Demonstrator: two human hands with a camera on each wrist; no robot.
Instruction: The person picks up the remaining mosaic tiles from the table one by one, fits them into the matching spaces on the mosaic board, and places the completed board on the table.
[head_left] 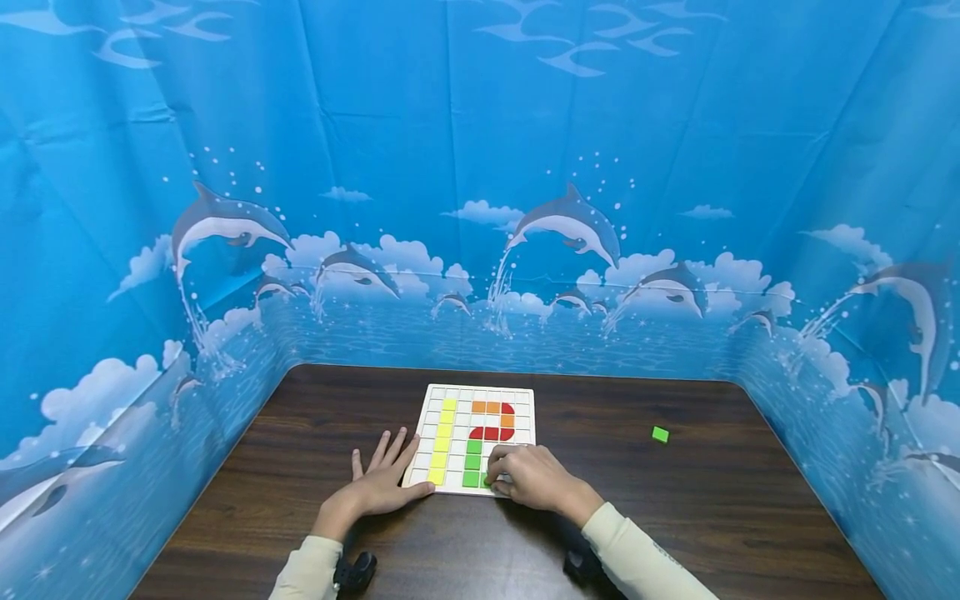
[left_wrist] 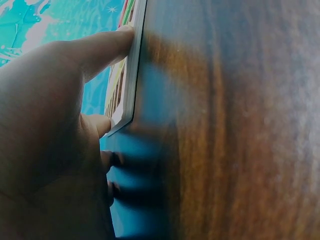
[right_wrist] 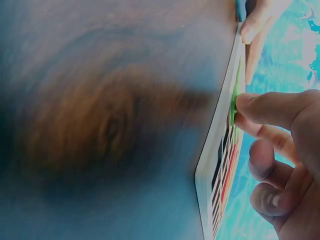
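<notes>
A white square grid board (head_left: pixel 457 454) lies on the table with coloured tiles set in its squares. Yellow tiles (head_left: pixel 442 444) form a column on its left. Orange tiles (head_left: pixel 486 407) and red tiles (head_left: pixel 491 433) make a hooked curve at upper right, above a column of green tiles (head_left: pixel 472 461). My left hand (head_left: pixel 378 483) lies with fingers spread at the board's near left corner, thumb on its edge. With thumb and forefinger, my right hand (head_left: pixel 536 479) pinches a green tile (right_wrist: pixel 233 107) at the bottom row, beside the green column; the hand covers the board's near right corner.
One loose green tile (head_left: pixel 660 434) lies on the dark wooden table (head_left: pixel 600 417), to the right of the board. A blue dolphin-print curtain (head_left: pixel 480 208) encloses the table's back and sides.
</notes>
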